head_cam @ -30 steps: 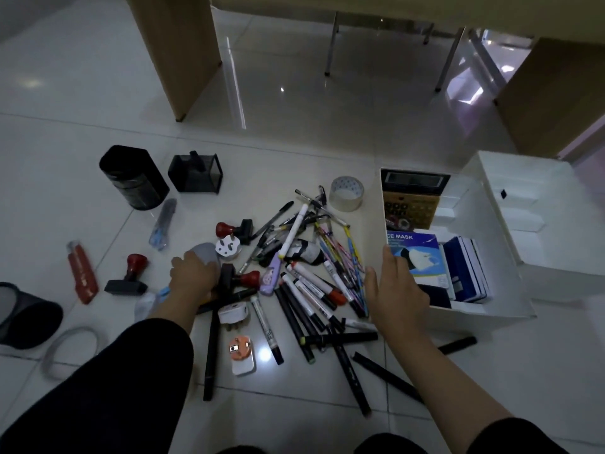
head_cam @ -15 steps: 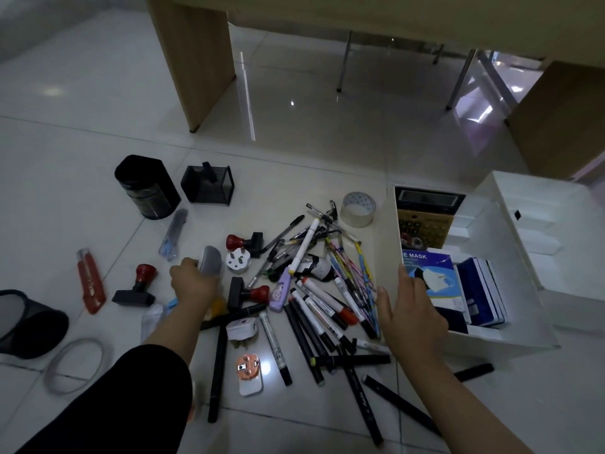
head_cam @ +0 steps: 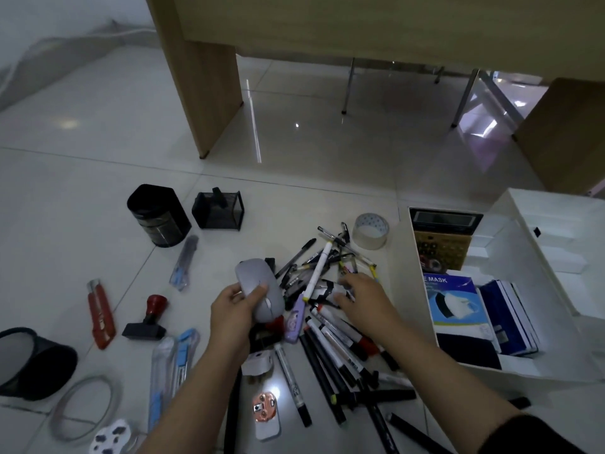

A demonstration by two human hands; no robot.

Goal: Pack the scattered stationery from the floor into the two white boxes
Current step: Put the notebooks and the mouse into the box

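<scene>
The left hand (head_cam: 236, 311) grasps a grey computer mouse (head_cam: 260, 290), its fingers and thumb curled round the lower half so that the mouse stands tilted above the floor (head_cam: 98, 152), its far end pointing away from the person. The right hand (head_cam: 361, 298) reaches down with fingers spread and slightly bent over the far part of the pile of pens and markers (head_cam: 330, 326); its fingertips touch a black-and-white item there, but whether they pinch it cannot be told.

The pile lies on the floor between the two forearms and just beside the left wall of the near white box (head_cam: 422, 326). That box holds a calculator (head_cam: 442, 237) at its far end, a blue face-mask packet (head_cam: 453, 301) in the middle and dark blue notebooks (head_cam: 509, 316) beside the packet. The second white box (head_cam: 556, 221) stands touching it on the far right side.

Left of the held mouse lie a red-handled stamp (head_cam: 147, 317), a red utility knife (head_cam: 100, 314), and two blue utility knives (head_cam: 183, 355) near the left forearm. A black cylindrical pen holder (head_cam: 157, 216) and a black mesh holder (head_cam: 218, 209) stand farther off, and a roll of clear tape (head_cam: 371, 231) sits beyond the pile near the box. White plugs (head_cam: 265, 414) lie at the near edge of the pile.
</scene>
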